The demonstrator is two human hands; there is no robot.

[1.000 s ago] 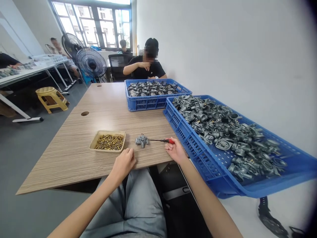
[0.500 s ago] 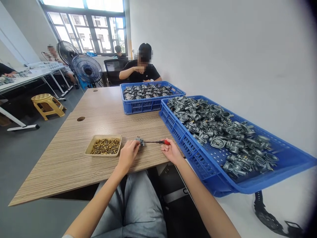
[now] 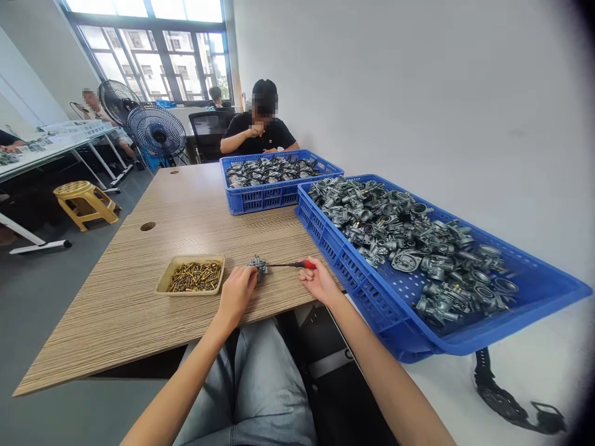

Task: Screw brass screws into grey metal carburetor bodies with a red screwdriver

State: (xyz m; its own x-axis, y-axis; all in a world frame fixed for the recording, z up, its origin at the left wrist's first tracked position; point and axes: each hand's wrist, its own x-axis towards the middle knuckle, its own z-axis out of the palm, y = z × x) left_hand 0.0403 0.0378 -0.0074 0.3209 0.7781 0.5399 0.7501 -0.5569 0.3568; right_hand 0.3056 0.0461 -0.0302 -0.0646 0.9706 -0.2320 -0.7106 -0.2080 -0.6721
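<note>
The left hand (image 3: 237, 294) is clenched around a small metal carburetor (image 3: 257, 265), which sits at the fingertips, just above the knuckles, on the wooden table (image 3: 116, 322). The right hand (image 3: 318, 282) grasps a thin screwdriver (image 3: 301, 264) with a red handle between its fingers, and the shaft runs left from the hand until its tip meets the carburetor. Just left of the left hand is a shallow tan tray (image 3: 189, 291) filled with brass screws (image 3: 194, 277). Right of the right hand, a large blue crate (image 3: 372, 310) is heaped with grey metal carburetors (image 3: 395, 229). Farther ahead of the hands, a smaller blue crate (image 3: 264, 199) holds more metal parts, and a person (image 3: 258, 133) in a black shirt sits behind it with a hand raised.
</note>
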